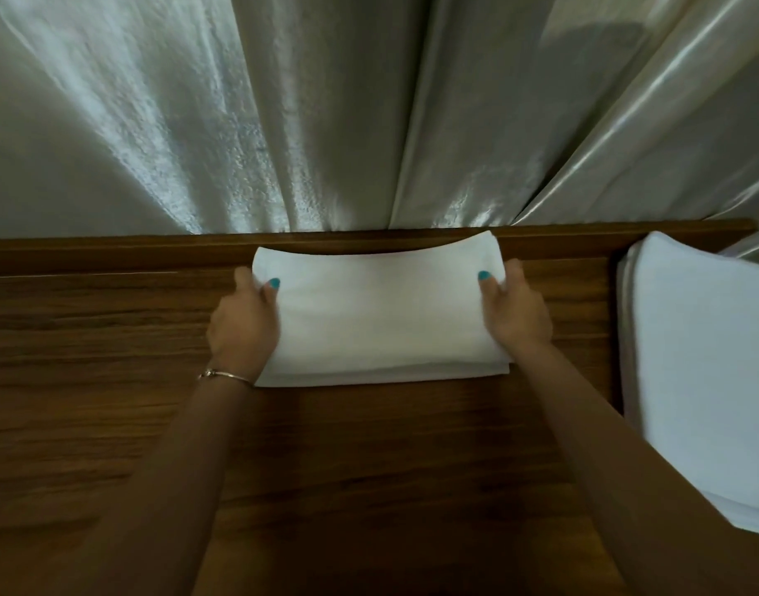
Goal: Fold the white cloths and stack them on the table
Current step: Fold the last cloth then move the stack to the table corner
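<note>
Gripping the folded white cloth [379, 314] at its left and right ends, left hand [244, 324] and right hand [515, 311] have fingers grasping it on the table [111, 337]; a cloth stack [704, 372] lies right.

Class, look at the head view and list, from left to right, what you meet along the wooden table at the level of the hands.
Left hand with a thin metal bracelet → folded white cloth, gripped at both ends → right hand → bare strip of brown wooden table → stack of white cloths at the right edge.
</note>
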Motion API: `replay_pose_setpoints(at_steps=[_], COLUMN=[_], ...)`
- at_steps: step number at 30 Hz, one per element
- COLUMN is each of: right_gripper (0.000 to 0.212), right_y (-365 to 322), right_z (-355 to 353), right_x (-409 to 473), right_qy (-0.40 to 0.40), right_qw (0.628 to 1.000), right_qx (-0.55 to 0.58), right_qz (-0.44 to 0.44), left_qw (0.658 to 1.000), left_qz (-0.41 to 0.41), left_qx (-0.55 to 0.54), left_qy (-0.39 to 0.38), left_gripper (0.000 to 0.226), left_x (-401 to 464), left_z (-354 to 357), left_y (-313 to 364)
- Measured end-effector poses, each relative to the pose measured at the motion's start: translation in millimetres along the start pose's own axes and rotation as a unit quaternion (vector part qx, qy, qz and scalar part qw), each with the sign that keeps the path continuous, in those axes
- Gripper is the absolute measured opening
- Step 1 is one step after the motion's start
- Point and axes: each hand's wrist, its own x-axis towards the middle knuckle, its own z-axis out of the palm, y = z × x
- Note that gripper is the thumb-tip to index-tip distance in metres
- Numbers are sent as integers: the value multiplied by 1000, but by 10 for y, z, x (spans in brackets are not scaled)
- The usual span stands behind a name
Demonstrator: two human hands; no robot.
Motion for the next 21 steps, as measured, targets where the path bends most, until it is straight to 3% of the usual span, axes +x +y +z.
replay_pose_setpoints(at_steps=[3,5,8,11,13,17,21], right_gripper=[33,36,43,57,64,71,74], right_y=[-64,-140,-219,-387,-535,-548,-196], right_z=[8,15,21,90,207,429,314], right_x=[-40,-104,-210,-332,-403,-376,-258], right_qy=[-14,3,114,172,93,-79,-63], right_qw=[1000,995,971,963,975,970,963], right_qx=[-14,-97,-207,-177,-135,-190,-241], right_qz=[4,6,-23,-105,-149,-130,-102], left_qw=[1000,999,990,984,990,991,985], left_qz=[-19,-31,-43,8,43,-7,56], left_qx=[-19,12,90,81,92,103,114], left_qy=[1,7,97,157,93,-89,-119], left_gripper=[27,29,49,61,67,91,97], left_x=[18,-2,-41,-197,-345,-382,-257], left_z=[19,37,4,31,138,352,340], left_y=[-54,-41,47,353,626,646,256])
